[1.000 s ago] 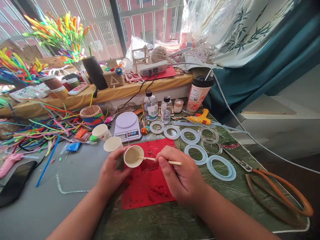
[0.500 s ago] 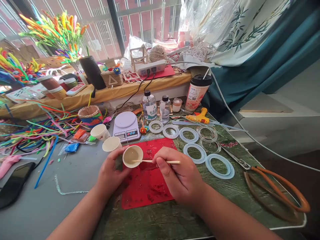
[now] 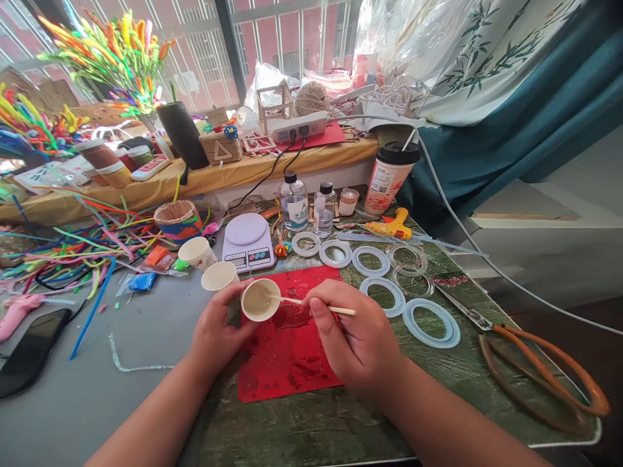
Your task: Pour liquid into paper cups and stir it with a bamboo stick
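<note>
My left hand (image 3: 219, 334) is closed around a small paper cup (image 3: 261, 316), tilted so that the cloudy liquid inside shows. A thin wooden stick (image 3: 343, 311) is pinched in my right hand (image 3: 353, 331), and its far end dips into that liquid at the cup's right side. Both hands are over a red sheet (image 3: 287, 373) with wet, dark smears. Just behind the held cup stands a second paper cup (image 3: 220, 277), and a third paper cup (image 3: 197, 254) leans a little farther back.
Behind the sheet are a white kitchen scale (image 3: 248, 243) and two clear bottles, one a labelled bottle (image 3: 294, 211). Several ring-shaped silicone molds (image 3: 431, 324) lie to the right, near large scissors (image 3: 530, 344) and a yellow glue gun (image 3: 392, 225). A phone (image 3: 34, 353) lies left.
The stick's end has shifted from the lower middle of the cup toward its upper right, and the stick now slopes more. The whole view has moved slightly.
</note>
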{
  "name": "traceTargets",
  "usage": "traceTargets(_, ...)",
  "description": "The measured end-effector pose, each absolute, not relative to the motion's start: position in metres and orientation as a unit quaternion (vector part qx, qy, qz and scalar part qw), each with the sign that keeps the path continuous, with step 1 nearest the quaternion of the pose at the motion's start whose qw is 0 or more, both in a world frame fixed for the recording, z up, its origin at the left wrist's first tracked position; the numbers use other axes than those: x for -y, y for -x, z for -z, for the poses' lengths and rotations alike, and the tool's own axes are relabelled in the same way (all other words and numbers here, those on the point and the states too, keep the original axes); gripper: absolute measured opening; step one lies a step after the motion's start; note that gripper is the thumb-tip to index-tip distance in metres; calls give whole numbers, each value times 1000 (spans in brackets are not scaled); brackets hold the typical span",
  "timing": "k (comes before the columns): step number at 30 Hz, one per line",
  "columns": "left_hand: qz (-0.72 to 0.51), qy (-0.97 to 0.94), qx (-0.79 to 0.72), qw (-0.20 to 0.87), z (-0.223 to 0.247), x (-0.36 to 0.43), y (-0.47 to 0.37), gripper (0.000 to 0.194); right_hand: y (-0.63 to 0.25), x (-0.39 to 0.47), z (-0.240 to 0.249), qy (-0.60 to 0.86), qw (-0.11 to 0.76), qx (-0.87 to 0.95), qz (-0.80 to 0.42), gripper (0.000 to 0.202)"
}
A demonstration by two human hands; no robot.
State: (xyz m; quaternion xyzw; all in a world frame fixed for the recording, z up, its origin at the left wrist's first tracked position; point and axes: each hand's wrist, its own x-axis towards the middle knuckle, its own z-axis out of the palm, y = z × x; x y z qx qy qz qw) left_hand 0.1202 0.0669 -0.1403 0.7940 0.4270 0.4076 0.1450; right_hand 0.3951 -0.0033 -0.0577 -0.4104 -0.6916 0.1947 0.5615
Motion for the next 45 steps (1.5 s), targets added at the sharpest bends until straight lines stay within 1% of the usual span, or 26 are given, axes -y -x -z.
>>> traceTargets(8, -400, -799, -426, 141, 142, -66, -118, 63, -396, 2, 59, 412, 560, 691, -196, 23)
traceTargets(15, -390, -805, -428, 127, 138, -67, -120, 58, -395, 0, 61, 416, 568, 680, -206, 22)
traceTargets(18, -385, -807, -431, 123, 136, -67, -120, 58, -396, 1, 61, 424, 555, 686, -204, 24)
traceTargets(28, -391, -801, -432, 136, 134, -67, -123, 59, -398, 1, 58, 420, 549, 692, -209, 23)
traceTargets(35, -389, -802, -435, 129, 134, -68, -122, 57, -398, 0, 61, 401, 551, 710, -178, 20)
traceTargets(41, -393, -796, -439, 138, 134, -67, -122, 58, -399, 2, 61, 400, 593, 667, -206, 20)
traceTargets(45, -392, -792, -442, 155, 134, -67, -122, 59, -400, 5, 59, 394, 617, 652, -196, 20)
